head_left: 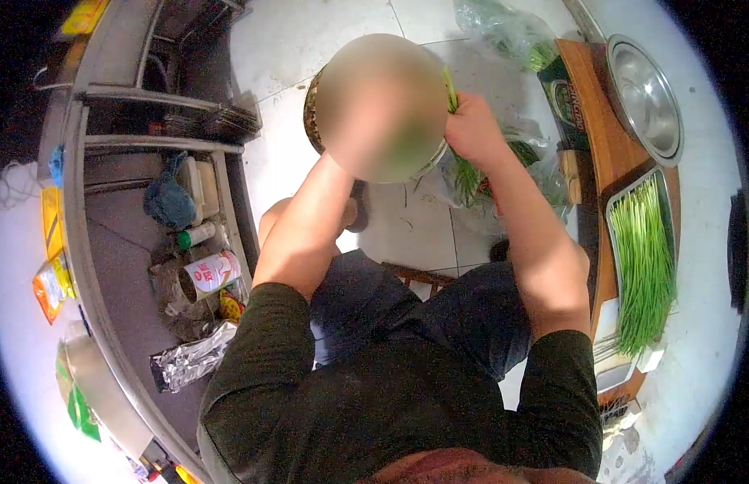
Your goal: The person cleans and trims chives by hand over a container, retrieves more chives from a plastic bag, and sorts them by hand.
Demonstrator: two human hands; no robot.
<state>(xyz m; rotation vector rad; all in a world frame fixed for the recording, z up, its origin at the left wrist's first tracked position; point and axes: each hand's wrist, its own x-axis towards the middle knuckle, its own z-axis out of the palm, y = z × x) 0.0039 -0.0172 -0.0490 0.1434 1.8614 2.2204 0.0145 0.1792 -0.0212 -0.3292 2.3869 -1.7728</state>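
Observation:
My left hand [366, 117] reaches over a round container [312, 113] at the upper middle. A round blurred patch covers that hand and most of the container, so its fingers are hidden. Green shows faintly inside the blur. Just right of the container, my right hand [473, 133] is closed around thin green stalks [450, 87]. Their pale green ends point up past the fingers, and leafy greens [466, 181] hang below, beside a clear plastic bag [544, 169].
A wooden board [598, 105] at the right bears a metal bowl [644, 97] and a tray of long green stalks [644, 258]. Another bag of greens [507, 32] lies at the top. Metal shelving [124, 234] with a can [213, 273] and foil [193, 356] stands left.

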